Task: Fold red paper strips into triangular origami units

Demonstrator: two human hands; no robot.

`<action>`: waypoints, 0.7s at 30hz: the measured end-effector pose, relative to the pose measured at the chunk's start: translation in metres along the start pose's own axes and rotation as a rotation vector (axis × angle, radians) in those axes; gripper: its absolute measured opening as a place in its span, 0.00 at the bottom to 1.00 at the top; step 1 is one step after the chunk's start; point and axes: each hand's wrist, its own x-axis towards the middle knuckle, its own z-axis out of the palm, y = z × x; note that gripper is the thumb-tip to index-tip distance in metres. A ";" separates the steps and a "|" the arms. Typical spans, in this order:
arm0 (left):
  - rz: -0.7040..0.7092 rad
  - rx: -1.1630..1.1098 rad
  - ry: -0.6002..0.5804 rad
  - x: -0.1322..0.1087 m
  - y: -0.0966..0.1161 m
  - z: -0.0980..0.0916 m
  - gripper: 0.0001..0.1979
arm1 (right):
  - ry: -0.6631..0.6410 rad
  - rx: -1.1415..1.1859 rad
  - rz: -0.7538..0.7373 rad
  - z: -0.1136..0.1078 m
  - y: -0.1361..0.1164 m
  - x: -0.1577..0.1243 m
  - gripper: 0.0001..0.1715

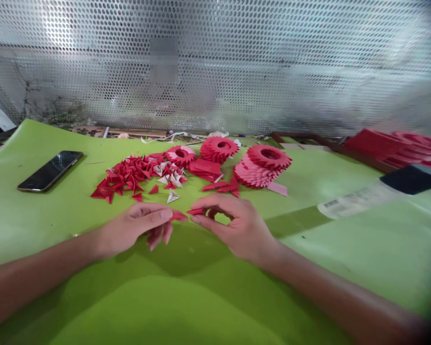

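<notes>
Red piece (pixel 179 216) and second piece (pixel 196 211): hovering in front of the triangle pile (pixel 127 175), ends nearly meeting (contact is hard to tell).
Paper pair: seeming to be at a lining-up step; the next move is probably calling for steady, matched tips.
Left hand (pixel 140 224): pinching the first narrowly, lower fingers hanging loose.
Right hand (pixel 242 225): gripping the other between thumb and forefinger, palm hollowed.
Paper rings (pixel 251 173): standing right of the pile.

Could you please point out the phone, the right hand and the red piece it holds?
Phone (pixel 51 171): head view, its dark screen.
Right hand (pixel 247 227): head view, its back.
Red piece (pixel 196 211): head view, its exposed part.
</notes>
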 end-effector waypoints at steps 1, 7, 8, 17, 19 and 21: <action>-0.002 -0.059 0.035 0.001 0.000 -0.001 0.17 | -0.011 0.003 0.008 0.000 0.001 0.000 0.05; -0.053 -0.423 0.183 0.008 0.002 -0.010 0.12 | -0.060 0.006 0.086 0.001 0.008 0.000 0.07; -0.056 -0.439 0.187 0.008 0.002 -0.010 0.12 | -0.068 0.007 0.089 0.001 0.008 0.000 0.07; -0.011 -0.373 0.124 0.007 0.003 -0.005 0.11 | -0.064 -0.013 0.072 0.002 0.007 0.000 0.07; 0.005 -0.339 0.111 0.006 0.003 -0.005 0.11 | -0.013 -0.022 0.052 0.002 0.006 0.000 0.09; 0.016 -0.279 0.096 0.005 0.004 -0.004 0.12 | 0.048 -0.030 -0.028 0.002 0.005 0.000 0.08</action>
